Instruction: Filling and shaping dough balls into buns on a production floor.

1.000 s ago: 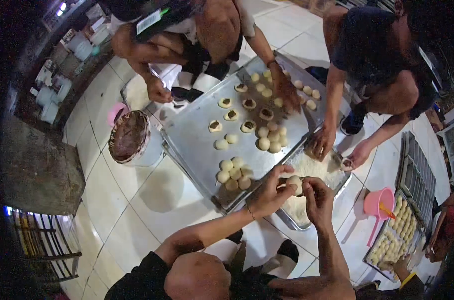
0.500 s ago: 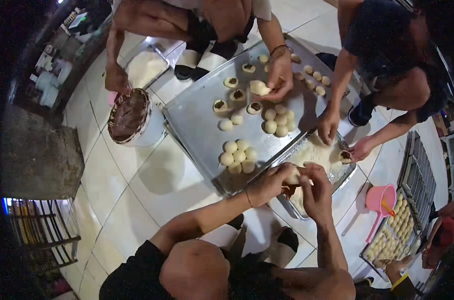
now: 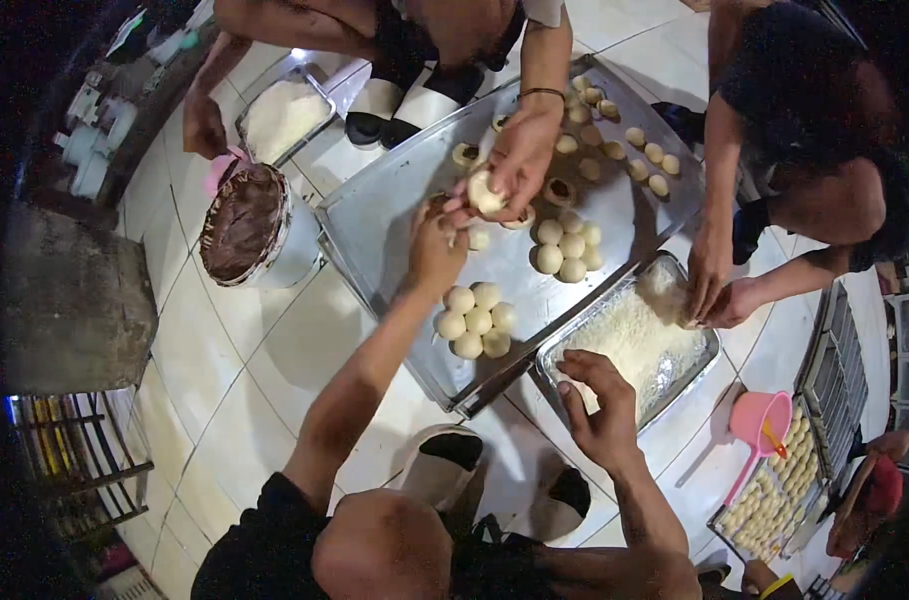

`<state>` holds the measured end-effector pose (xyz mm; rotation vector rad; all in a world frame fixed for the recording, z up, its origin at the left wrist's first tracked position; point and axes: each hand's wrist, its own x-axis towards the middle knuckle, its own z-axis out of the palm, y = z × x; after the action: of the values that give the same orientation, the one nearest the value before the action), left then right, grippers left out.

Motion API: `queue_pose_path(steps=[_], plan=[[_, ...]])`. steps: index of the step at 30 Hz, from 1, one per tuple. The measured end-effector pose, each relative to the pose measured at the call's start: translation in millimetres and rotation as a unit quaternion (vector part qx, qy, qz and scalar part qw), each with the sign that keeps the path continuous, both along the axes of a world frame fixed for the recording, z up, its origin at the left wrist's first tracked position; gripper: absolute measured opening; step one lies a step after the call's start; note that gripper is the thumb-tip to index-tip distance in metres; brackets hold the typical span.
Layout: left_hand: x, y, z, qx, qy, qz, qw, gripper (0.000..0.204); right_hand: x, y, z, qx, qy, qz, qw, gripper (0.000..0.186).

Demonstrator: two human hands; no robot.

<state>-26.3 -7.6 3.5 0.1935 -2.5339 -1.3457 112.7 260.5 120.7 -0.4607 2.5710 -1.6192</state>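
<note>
My left hand (image 3: 438,242) reaches over the large metal tray (image 3: 375,260), its fingers closed around the edge of a flattened dough piece with dark filling (image 3: 438,203), which they partly hide. Over the near end of a smaller metal tray of white flakes (image 3: 635,345), my right hand (image 3: 605,400) is open, thumb and fingers apart, with nothing visible in it. Just beyond my left hand, a co-worker's hand (image 3: 525,160) holds a pale dough ball (image 3: 487,192). Two clusters of smooth dough balls (image 3: 477,320) sit on the large tray.
A white bucket of brown paste (image 3: 245,225) stands at left, beside another tray of white flakes (image 3: 287,118). Another co-worker's hands (image 3: 720,290) work at the flake tray's far right. A pink dipper (image 3: 762,420) rests near a tray of many dough pieces (image 3: 775,490).
My hands have parted from the dough piece they held together. My left hand has moved up-left onto the large tray; my right has drawn back slightly. The opposite co-worker's hand has moved left.
</note>
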Motion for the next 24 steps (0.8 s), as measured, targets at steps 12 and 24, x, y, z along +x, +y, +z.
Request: queue_pose_path(steps=[12, 24], plan=[[-21.5, -47.1, -42.1, -0.187, -0.029, 0.119, 0.975, 0.037, -20.4, 94.4, -100.7, 0.181, -0.002, -0.267, 0.947, 0.014], [-43.7, -49.6, -20.7, 0.543, 0.089, -0.017, 0.835, 0.031, 3.5, 112.9, -126.9, 0.276, -0.025, -0.123, 0.953, 0.010]])
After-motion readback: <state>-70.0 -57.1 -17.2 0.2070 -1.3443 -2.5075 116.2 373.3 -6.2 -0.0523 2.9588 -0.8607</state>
